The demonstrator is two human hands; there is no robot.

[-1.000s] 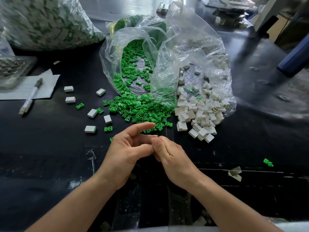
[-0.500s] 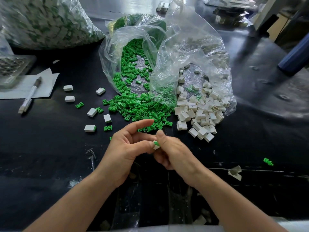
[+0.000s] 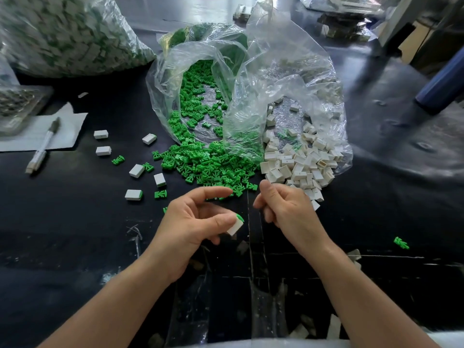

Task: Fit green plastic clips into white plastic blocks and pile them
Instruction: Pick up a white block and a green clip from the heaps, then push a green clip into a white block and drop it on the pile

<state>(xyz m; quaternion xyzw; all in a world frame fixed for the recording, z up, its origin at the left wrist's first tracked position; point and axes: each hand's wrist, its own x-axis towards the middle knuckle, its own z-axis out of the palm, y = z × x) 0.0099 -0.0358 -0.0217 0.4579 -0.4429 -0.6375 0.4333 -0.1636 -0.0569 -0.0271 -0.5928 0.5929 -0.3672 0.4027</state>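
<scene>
My left hand [image 3: 193, 227] pinches a white block with a green clip in its end [image 3: 236, 225] between thumb and a finger, low over the black table. My right hand [image 3: 283, 209] hovers just to the right of it, fingers curled and holding nothing that I can see. Beyond the hands, a heap of green clips [image 3: 211, 164] spills from a clear bag. A heap of white blocks [image 3: 298, 167] spills from a second clear bag beside it. Several fitted blocks [image 3: 136, 170] lie scattered to the left.
A large bag of fitted parts [image 3: 70, 33] fills the far left corner. A pen [image 3: 42, 146] lies on white paper [image 3: 62, 129] at the left. One stray green clip [image 3: 401, 242] lies to the right. A blue cylinder [image 3: 442, 84] stands at the far right.
The hands have come apart. The right hand has let go and moved right and up, while the left hand keeps the block with the clip in it.
</scene>
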